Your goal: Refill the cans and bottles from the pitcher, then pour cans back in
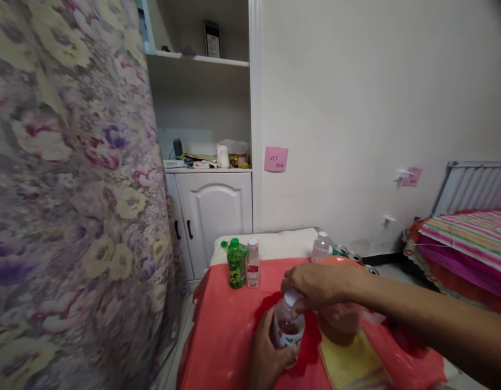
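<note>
A clear plastic bottle (pixel 288 329) with a white cap and some dark reddish liquid stands over a red scalloped mat (pixel 311 346) on the red-covered table (pixel 221 336). Wrapped round the bottle's body is my left hand (pixel 268 349), thumb on the near side. My right hand (pixel 309 287) comes in from the right, with its fingers closed round the white cap (pixel 291 298) at the top. Whether the cap is loose cannot be seen. A green bottle (pixel 236 264) and a white-capped bottle with a red and white label (pixel 253 264) stand upright behind, to the left.
Another clear bottle (pixel 320 247) stands at the back right near several cans (pixel 355 257). An orange-red rounded object (pixel 342 261) is partly behind my right forearm. A yellow cloth (pixel 351 360) lies at the front right. A floral curtain (pixel 79 189) hangs at the left.
</note>
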Tool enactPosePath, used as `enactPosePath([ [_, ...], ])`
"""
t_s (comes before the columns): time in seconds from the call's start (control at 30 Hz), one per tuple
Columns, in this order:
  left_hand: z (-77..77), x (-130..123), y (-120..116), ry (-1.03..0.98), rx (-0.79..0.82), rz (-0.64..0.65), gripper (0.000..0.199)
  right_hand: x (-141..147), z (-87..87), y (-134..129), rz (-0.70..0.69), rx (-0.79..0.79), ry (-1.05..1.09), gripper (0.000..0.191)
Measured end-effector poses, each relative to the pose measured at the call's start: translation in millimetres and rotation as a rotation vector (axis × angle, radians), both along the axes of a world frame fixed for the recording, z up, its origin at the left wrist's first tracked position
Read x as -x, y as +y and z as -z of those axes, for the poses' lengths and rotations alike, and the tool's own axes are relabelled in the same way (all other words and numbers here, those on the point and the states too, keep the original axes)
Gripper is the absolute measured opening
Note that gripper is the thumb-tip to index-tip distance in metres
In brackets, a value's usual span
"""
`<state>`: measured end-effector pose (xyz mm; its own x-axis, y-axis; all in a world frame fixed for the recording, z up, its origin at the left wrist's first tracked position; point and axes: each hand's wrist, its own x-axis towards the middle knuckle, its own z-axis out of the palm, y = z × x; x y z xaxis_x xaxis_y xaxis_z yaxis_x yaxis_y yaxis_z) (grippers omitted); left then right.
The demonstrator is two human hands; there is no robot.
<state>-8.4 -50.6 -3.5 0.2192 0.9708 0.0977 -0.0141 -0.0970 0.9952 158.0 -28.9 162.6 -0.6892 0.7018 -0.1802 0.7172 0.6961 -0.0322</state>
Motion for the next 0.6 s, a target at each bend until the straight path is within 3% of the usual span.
enactPosePath([
  [0.1, 0.8, 1.3, -0.5, -0.021, 0.0, 0.023, 0.068, -1.5, -2.4, -1.7, 0.095, -0.009, 0.03, 0.046],
  [0.17, 0.2, 2.2, -0.5, -0.03, -0.008, 0.022, 0.068, -4.9, -4.7, -2.8, 0.075, -0.005, 0.08, 0.058],
  [0.3, -1.6, 2.3, 0.6, -0.019, -0.015, 0.007, 0.07, -9.8, -5.4, -4.9, -0.051, 0.029, 0.124, 0.041],
  [0.4, -1.0, 1.7, 1.7, -0.014, -0.013, 0.009, 0.071, -8.4, -2.4, -5.7, 0.031, 0.02, 0.122, 0.025],
  [0.5, 1.9, 1.9, 3.6, -0.037, 0.0, 0.001, 0.073, -6.7, -1.1, -6.2, 0.15, -0.004, 0.098, 0.039],
  [0.6, 8.3, 4.2, 7.3, -0.024, -0.002, -0.002, 0.073, -6.9, -1.6, -8.8, 0.103, -0.01, 0.138, 0.048],
])
